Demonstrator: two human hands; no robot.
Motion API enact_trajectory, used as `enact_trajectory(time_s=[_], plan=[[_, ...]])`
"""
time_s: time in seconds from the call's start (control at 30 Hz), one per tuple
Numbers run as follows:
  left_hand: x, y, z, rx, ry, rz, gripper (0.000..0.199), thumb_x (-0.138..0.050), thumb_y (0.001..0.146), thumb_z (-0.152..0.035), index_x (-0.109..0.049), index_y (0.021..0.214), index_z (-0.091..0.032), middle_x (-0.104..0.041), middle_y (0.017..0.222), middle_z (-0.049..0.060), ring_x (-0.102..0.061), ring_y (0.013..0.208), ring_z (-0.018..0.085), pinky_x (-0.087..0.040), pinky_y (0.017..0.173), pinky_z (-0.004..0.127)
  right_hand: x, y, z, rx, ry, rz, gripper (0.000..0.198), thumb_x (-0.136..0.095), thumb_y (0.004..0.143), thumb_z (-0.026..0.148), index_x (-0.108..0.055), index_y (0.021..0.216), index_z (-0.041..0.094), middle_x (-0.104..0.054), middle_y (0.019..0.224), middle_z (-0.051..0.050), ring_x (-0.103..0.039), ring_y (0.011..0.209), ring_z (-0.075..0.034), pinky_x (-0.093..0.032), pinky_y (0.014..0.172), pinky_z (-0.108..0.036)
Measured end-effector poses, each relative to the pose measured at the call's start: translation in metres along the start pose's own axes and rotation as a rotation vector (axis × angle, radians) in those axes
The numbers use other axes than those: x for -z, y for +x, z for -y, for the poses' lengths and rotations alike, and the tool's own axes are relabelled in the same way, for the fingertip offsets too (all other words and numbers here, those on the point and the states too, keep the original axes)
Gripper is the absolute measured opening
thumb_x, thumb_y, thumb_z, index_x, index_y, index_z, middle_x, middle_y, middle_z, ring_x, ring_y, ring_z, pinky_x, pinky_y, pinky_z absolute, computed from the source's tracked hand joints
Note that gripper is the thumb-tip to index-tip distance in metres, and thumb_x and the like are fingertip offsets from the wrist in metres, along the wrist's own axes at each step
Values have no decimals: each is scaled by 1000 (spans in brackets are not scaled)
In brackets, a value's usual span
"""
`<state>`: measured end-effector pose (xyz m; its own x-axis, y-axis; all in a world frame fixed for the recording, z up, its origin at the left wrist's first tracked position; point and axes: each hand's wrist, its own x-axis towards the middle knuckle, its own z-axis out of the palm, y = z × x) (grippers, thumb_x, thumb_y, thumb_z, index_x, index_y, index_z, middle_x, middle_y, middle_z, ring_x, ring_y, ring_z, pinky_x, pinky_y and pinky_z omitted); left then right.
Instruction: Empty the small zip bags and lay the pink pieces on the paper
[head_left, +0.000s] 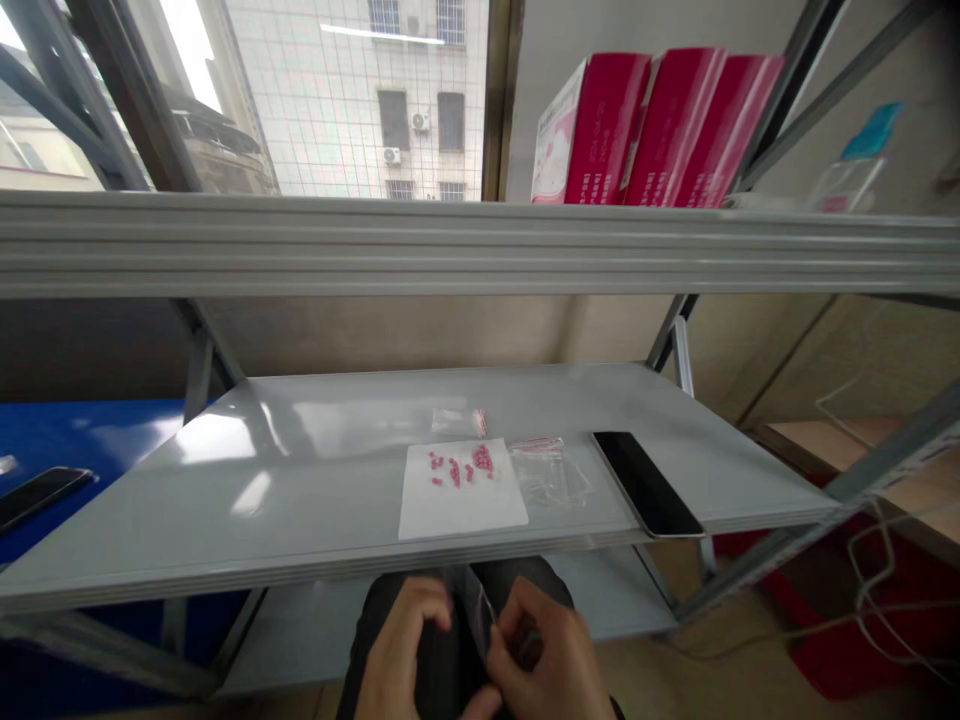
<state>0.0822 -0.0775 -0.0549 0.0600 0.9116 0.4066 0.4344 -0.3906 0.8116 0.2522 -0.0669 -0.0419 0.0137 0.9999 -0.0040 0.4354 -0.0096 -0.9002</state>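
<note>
Both hands are low in front of my lap, below the shelf's front edge. My right hand [547,650] pinches a thin, shiny, see-through piece [478,612] that looks like plastic film; its kind is unclear. Beside it, my left hand [409,640] has bent fingers with the thumb apart, and I see nothing held between them. On the shelf ahead lies a white sheet of paper [427,515] with small pink pieces [482,458] scattered in loose groups. Right of the paper are clear zip bags [547,472], and behind it lies another small zip bag [454,422].
A dark phone [646,485] lies at the right of the grey shelf [300,480], its near end at the front edge. An upper shelf beam [450,245] crosses above, with pink boxes [667,130] and a blue-capped bottle [851,165]. Another phone [45,495] lies left on a blue surface.
</note>
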Motion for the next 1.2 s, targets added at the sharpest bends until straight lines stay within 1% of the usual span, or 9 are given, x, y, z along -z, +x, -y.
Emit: enact_trajectory(time_s=[0.07,0.1,0.23,0.4,0.57,0.8,0.93,1.0,1.2], plan=[[5,5,-4,-43,-51,6,79,-90,47,-31,-64,122,-29,-68,119,12,-64,108,36,-53,92,45,3,1,13,45,-2,6,17,-61,66,16,-48,58,22,-55,53,1,-53,49,-14,-35,47,-23],[5,6,-5,-66,-41,6,90,-91,47,-30,-59,131,-32,-64,129,12,-60,117,38,-49,100,50,4,1,18,66,2,14,15,-60,66,15,-48,59,22,-55,54,2,-53,50,-14,-35,47,-23],[4,8,-7,-167,1,-37,74,-86,58,-26,-62,127,-38,-68,123,8,-63,115,36,-47,103,52,7,-3,30,129,30,45,17,-58,66,12,-46,65,23,-54,55,3,-52,49,-12,-34,46,-22],[7,11,-19,-126,-82,-12,60,-80,63,-22,-65,120,-32,-70,115,9,-66,105,32,-55,91,43,13,-5,38,184,61,110,15,-57,74,12,-48,78,23,-54,60,4,-53,50,-12,-34,46,-20],[9,14,-21,31,-429,110,40,-75,71,-35,-70,109,-23,-68,97,9,-67,89,26,-56,76,34,27,-7,46,270,117,240,13,-53,90,19,-57,101,24,-63,72,0,-61,63,-15,-42,54,-23],[8,5,-19,365,-986,197,56,-77,69,-57,-68,111,-20,-64,90,8,-62,84,21,-52,75,32,50,-13,72,600,32,284,31,-69,83,19,-66,111,32,-65,111,-5,-58,101,-23,-46,90,-34],[-1,6,-30,471,-1268,321,52,-81,68,-54,-68,102,-17,-57,86,5,-56,77,14,-48,72,26,55,-7,82,648,-28,397,10,-63,91,20,-69,93,28,-70,94,-2,-56,94,-22,-44,86,-35],[-6,9,-35,470,-1373,399,48,-81,69,-52,-67,97,-15,-53,80,2,-54,70,12,-46,69,24,57,-4,84,663,-22,438,16,-56,94,17,-67,86,24,-69,81,-2,-54,89,-22,-43,81,-35],[-4,13,-47,576,-1425,438,46,-81,71,-49,-66,98,-14,-59,77,3,-60,66,12,-47,64,23,63,-2,89,672,44,406,19,-50,98,21,-69,100,22,-63,82,-4,-52,86,-20,-42,74,-33]])
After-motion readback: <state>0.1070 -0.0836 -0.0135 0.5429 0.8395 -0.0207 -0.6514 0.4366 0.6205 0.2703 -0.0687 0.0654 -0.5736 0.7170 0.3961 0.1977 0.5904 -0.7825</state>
